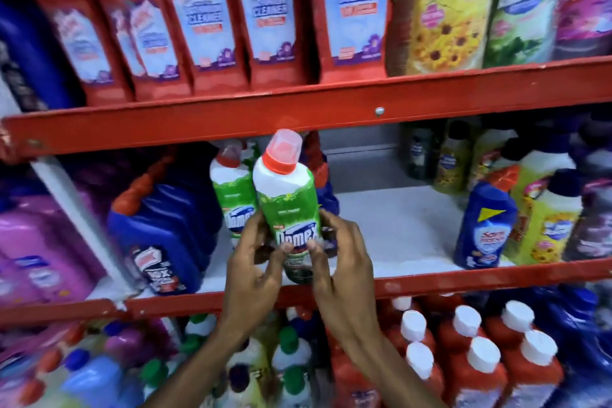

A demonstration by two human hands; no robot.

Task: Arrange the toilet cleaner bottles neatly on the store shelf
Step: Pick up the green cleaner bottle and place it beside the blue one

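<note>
A green and white Domex toilet cleaner bottle (pixel 288 205) with a red cap stands tilted slightly left at the front of the middle shelf (pixel 390 235). My left hand (pixel 256 270) grips its lower left side and my right hand (pixel 337 262) grips its lower right side, thumbs on the label. A second green Domex bottle (pixel 231 195) stands just behind and to the left. A blue toilet cleaner bottle (pixel 483 225) stands at the right of the same shelf, and a dark blue one (pixel 162 235) at the left.
Red shelf rails (pixel 298 113) run above and below the middle shelf. Red cleaner bottles (pixel 205 20) fill the top shelf. Yellow floral bottles (pixel 543 222) crowd the right. White-capped red bottles (pixel 470 358) and mixed bottles stand on the shelf below. Bare shelf lies right of the held bottle.
</note>
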